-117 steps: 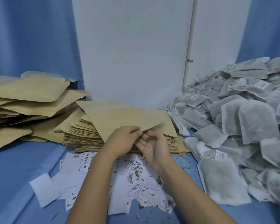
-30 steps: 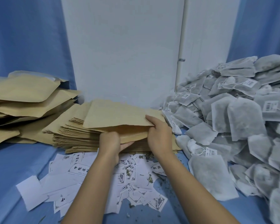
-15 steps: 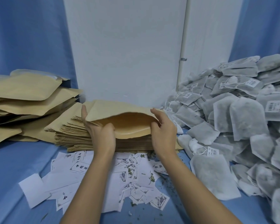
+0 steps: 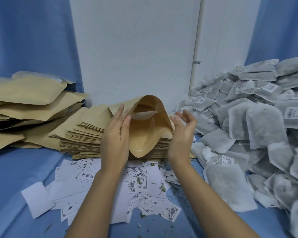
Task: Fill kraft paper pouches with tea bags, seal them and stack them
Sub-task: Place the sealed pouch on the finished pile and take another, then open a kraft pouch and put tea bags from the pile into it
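The task is at the start of another round. The left hand [image 4: 115, 134] pinches the left lip of a pouch [image 4: 150, 129] between thumb and fingers, holding it up over the middle of the desk [image 4: 15, 169] with its mouth bulged wide toward the person. The right hand [image 4: 182, 133] is just beside the pouch's right edge, fingers spread and loosely bent, holding nothing. No tea bag shows inside the pouch, so filling looks yet to begin, with sealing and stacking after it.

Along the desk's left edge, a pile of bulging pouches [image 4: 27, 98] suggests earlier rounds are finished. Much seems left: a thick stack of flat pouches [image 4: 83, 133] lies under the hands, and a large heap of tea bags [image 4: 251, 121] covers the right side. Paper slips [image 4: 96, 182] litter the near edge.
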A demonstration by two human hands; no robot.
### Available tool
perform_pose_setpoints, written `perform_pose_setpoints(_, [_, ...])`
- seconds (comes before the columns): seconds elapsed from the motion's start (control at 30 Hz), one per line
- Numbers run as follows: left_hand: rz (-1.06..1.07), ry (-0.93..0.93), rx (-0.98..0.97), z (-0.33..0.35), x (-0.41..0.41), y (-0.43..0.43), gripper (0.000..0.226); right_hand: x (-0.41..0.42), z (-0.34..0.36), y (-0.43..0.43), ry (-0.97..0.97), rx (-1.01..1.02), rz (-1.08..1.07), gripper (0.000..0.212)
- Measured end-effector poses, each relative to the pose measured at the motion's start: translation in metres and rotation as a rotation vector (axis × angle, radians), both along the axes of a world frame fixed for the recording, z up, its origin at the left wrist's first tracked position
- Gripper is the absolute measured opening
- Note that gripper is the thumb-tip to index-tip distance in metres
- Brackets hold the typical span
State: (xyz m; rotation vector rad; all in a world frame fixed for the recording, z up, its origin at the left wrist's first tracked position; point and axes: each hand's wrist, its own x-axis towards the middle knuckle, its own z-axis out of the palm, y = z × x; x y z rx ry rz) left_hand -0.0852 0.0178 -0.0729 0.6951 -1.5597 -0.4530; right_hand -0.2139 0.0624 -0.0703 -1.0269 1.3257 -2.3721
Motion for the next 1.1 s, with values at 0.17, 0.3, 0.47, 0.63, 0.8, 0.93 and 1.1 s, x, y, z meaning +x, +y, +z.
perform_pose_setpoints(0.17, [0.058, -0.001, -0.059, 0.002, -0.001, 0.002, 0.028, -0.008, 0.000, -0.004, -0.329, -0.048, 0.005, 0.039])
perform_pose_setpoints(0.3, [0.121, -0.013, -0.026, 0.006, 0.000, 0.005, 0.030, -0.027, 0.006, -0.006, -0.713, -0.076, 0.055, 0.028])
perform_pose_setpoints(0.47, [0.092, 0.018, 0.011, 0.015, -0.016, 0.015, 0.036, -0.048, 0.003, 0.003, -0.571, 0.282, 0.199, 0.026])
perform_pose_setpoints(0.63, [0.081, 0.026, 0.011, 0.020, -0.045, 0.028, 0.033, -0.072, -0.011, 0.020, 0.323, 0.693, -0.187, 0.022])
perform_pose_setpoints(0.8, [0.060, 0.054, 0.033, 0.018, -0.065, 0.037, 0.034, -0.105, -0.018, 0.031, 0.752, 0.906, -0.520, 0.023])
perform_pose_setpoints(0.93, [0.077, 0.080, 0.043, 0.016, -0.068, 0.038, 0.041, -0.119, -0.034, 0.034, 0.896, 1.171, -0.568, 0.035])
perform_pose_setpoints(1.1, [0.108, 0.141, 0.035, 0.015, -0.064, 0.034, 0.035, -0.126, -0.038, 0.031, 0.776, 1.071, -0.404, 0.014])
